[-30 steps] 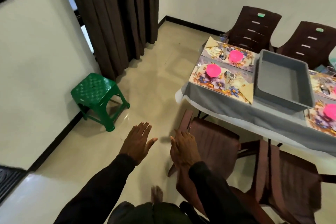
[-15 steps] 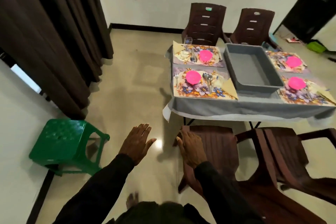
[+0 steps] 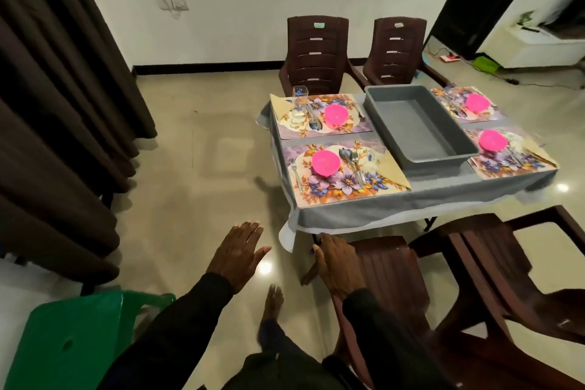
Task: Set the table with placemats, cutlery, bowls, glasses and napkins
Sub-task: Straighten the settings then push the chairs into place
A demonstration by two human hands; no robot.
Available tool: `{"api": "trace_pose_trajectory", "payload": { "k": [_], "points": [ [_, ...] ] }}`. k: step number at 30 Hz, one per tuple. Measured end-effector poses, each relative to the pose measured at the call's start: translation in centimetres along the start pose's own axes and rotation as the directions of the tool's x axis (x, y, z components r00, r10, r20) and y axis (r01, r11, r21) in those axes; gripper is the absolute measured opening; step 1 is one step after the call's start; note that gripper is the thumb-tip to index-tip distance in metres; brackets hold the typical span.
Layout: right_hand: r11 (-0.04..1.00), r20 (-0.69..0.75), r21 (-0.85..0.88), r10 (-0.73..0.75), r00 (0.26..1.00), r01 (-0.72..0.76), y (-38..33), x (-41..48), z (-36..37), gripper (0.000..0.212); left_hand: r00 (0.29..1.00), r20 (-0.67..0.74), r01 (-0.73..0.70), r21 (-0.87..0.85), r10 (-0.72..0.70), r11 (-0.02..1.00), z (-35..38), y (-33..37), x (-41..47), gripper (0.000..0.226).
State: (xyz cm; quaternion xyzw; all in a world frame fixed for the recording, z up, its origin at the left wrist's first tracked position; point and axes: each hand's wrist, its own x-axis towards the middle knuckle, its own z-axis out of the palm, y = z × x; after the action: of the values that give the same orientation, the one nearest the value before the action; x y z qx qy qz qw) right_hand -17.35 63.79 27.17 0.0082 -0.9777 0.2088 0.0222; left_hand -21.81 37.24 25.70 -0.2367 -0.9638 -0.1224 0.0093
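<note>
The table (image 3: 364, 212) wears a grey cloth and holds several floral placemats, each with a pink bowl. The near left placemat (image 3: 335, 187) carries a pink bowl (image 3: 326, 162), a fork (image 3: 296, 174), spoons (image 3: 353, 161) and a folded napkin (image 3: 392, 172). A clear glass (image 3: 300, 95) stands on the far left placemat (image 3: 319, 114). My left hand (image 3: 235, 255) hovers flat over the floor with straight fingers, holding nothing. My right hand (image 3: 337, 263) lies flat at the left edge of a brown chair (image 3: 389, 279), fingers straight.
An empty grey tub (image 3: 418, 125) sits mid-table. Two brown chairs (image 3: 316, 54) stand at the far side, another (image 3: 506, 269) at the near right. A green stool (image 3: 69, 339) is at lower left, dark curtains (image 3: 53, 104) along the left. My bare foot (image 3: 273, 301) is on the tiled floor.
The view has swung right and closer to the table; the green stool slid to the lower left corner. Both hands stay open in front of me, the right one by the chair.
</note>
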Motion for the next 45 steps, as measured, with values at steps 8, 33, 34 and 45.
{"api": "trace_pose_trajectory", "payload": {
  "k": [8, 33, 34, 45],
  "points": [
    [1.0, -0.038, -0.003, -0.003, 0.999, 0.003, -0.5, 11.9, 1.2, 0.031, 0.998, -0.039, -0.039, 0.047, 0.041, 0.998, -1.3, -7.1, 11.0, 0.06],
    [0.928, -0.231, 0.0, 0.363, 0.903, -0.373, 0.0, 35.2, -0.1, 0.046, 0.872, -0.128, -0.486, -0.125, 0.472, 0.865, -3.9, -18.1, 46.1, 0.042],
    [0.915, -0.242, 0.006, 0.392, 0.887, -0.403, 0.0, 36.1, -0.5, 0.045, 0.871, -0.117, -0.49, -0.129, 0.478, 0.862, -4.0, -18.5, 47.8, 0.038],
    [0.749, -0.464, 0.14, 0.627, 0.625, -0.648, 3.3, 41.8, -6.4, 0.054, 0.775, -0.018, -0.61, -0.28, 0.632, 0.741, -5.7, -15.1, 65.7, 0.053]
  ]
}}
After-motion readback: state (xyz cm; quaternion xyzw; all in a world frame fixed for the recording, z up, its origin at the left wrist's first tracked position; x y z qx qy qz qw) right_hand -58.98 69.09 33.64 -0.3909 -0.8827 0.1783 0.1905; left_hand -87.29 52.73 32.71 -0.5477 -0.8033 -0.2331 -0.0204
